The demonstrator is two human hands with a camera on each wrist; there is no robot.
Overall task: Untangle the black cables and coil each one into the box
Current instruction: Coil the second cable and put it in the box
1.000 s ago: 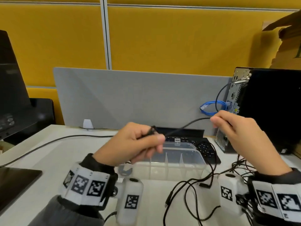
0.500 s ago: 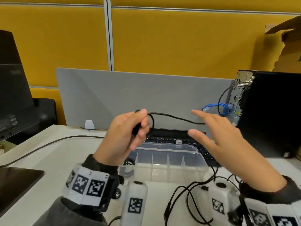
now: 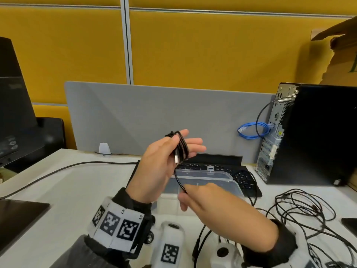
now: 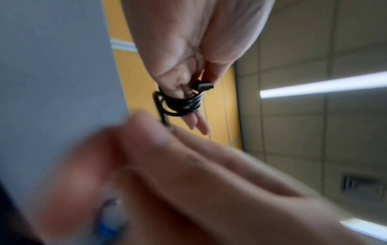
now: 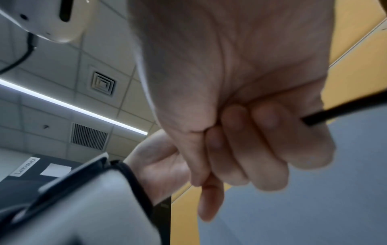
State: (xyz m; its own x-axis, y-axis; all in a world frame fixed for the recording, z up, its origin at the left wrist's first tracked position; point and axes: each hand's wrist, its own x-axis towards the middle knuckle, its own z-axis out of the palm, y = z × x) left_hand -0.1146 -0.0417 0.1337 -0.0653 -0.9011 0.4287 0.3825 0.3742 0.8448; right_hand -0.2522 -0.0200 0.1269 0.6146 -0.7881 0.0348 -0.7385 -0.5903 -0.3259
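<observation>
My left hand is raised above the clear plastic box. A black cable is wound in several turns round its outstretched fingers, and the thumb pins the plug against them. The coil shows plainly in the left wrist view. From it a short strand drops to my right hand, which pinches it just in front of the box. The right wrist view has those fingers curled on the cable. A loose tangle of black cables lies on the desk at the right.
A black keyboard lies behind the box, before a grey divider. A computer tower with a blue cable stands at the right. A black lead crosses the desk at left, near a monitor and a dark slab.
The cable was stretched between both hands; now it is wound round my left fingers. My right hand has swung from the upper right down in front of the box.
</observation>
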